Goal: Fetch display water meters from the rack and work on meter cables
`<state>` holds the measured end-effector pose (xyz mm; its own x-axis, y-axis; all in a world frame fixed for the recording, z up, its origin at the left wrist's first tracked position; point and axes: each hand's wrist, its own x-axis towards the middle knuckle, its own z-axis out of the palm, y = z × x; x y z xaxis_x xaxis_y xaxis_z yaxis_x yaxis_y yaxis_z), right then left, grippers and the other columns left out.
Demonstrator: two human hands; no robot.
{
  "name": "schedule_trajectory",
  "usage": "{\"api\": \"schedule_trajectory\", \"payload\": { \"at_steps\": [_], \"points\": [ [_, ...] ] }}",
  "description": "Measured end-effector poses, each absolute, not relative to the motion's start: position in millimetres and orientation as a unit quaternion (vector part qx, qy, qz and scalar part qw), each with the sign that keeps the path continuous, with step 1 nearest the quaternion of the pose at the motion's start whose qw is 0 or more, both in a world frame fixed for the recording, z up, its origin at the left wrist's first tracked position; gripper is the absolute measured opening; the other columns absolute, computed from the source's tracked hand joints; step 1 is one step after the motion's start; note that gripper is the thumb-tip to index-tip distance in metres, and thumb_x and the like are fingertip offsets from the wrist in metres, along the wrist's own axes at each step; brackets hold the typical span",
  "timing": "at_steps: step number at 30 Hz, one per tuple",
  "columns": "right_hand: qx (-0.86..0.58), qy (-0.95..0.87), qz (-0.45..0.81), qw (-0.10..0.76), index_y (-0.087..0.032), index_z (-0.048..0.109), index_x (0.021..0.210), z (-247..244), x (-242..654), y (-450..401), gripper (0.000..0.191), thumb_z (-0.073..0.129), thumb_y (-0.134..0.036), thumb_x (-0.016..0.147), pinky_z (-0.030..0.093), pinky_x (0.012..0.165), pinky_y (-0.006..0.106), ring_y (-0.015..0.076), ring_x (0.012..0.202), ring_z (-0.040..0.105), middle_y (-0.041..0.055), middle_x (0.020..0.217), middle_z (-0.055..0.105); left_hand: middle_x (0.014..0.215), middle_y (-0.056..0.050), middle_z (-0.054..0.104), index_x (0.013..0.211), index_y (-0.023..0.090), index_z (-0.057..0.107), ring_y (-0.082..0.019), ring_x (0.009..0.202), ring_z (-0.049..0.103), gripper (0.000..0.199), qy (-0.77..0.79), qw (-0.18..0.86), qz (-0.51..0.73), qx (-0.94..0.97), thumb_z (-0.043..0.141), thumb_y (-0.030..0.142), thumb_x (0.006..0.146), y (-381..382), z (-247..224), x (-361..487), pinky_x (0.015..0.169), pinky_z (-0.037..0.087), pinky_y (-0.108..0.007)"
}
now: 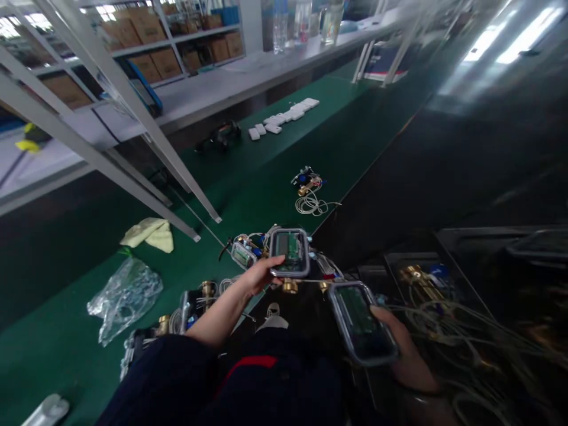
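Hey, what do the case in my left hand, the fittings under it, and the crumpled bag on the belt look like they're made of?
The case in the left hand: likely clear plastic, since a green circuit board shows through. The fittings: probably brass, being shiny yellow metal. The bag: thin clear plastic film, wrinkled and glinting.

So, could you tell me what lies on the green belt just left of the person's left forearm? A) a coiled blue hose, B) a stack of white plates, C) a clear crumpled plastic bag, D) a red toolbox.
C: a clear crumpled plastic bag lies on the green belt, left of the left hand, which grips a clear-cased module.
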<state>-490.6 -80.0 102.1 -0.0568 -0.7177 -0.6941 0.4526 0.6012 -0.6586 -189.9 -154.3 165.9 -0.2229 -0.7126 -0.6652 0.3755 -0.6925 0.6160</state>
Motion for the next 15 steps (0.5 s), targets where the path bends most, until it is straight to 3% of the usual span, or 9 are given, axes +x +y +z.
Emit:
{"api": "schedule_trajectory", "payload": {
  "at_steps": [2,5,11,15],
  "points": [
    [-0.203,0.571,-0.402,0.686,-0.019,0.062,0.085,103,-451,-121,0.042,0.078,-0.040,0.052,0.053,0.057,0.036,0.0240,0.062,0.063,0.0035,0.069,0.065,0.068,-0.009,0.066,0.080,0.003,0.066,-0.012,0.051,0.057,0.020,-0.209,0.385,-0.715,0.545,0.067,0.023,0.081,-191,163,-162,0.046,0.047,-0.019],
    [-0.312,0.585,-0.409,0.627,-0.018,0.058,0.086,93,-391,-179,0.047,0.077,-0.044,0.051,0.051,0.061,0.030,0.0198,0.067,0.062,0.0005,0.073,0.064,0.067,-0.008,0.065,0.080,0.004,0.064,-0.010,0.051,0.056,0.020,-0.203,0.428,-0.645,0.600,0.066,0.024,0.083,-252,148,-122,0.049,0.048,-0.019],
    [-0.402,0.632,-0.392,0.534,-0.019,0.053,0.112,46,-312,-247,0.057,0.071,-0.035,0.060,0.051,0.076,0.032,0.0206,0.083,0.065,0.0017,0.089,0.067,0.067,-0.004,0.061,0.077,0.009,0.058,-0.008,0.054,0.056,0.016,-0.167,0.421,-0.547,0.704,0.063,0.022,0.085,-320,86,-71,0.057,0.050,-0.018],
    [-0.460,0.670,-0.321,0.486,-0.018,0.051,0.120,25,-296,-256,0.049,0.062,-0.033,0.074,0.051,0.073,0.033,0.0217,0.077,0.066,0.0022,0.083,0.068,0.073,-0.011,0.064,0.082,0.006,0.061,-0.019,0.067,0.063,0.022,-0.211,0.349,-0.489,0.771,0.059,0.028,0.086,-306,62,-54,0.066,0.054,-0.031]
  ]
}}
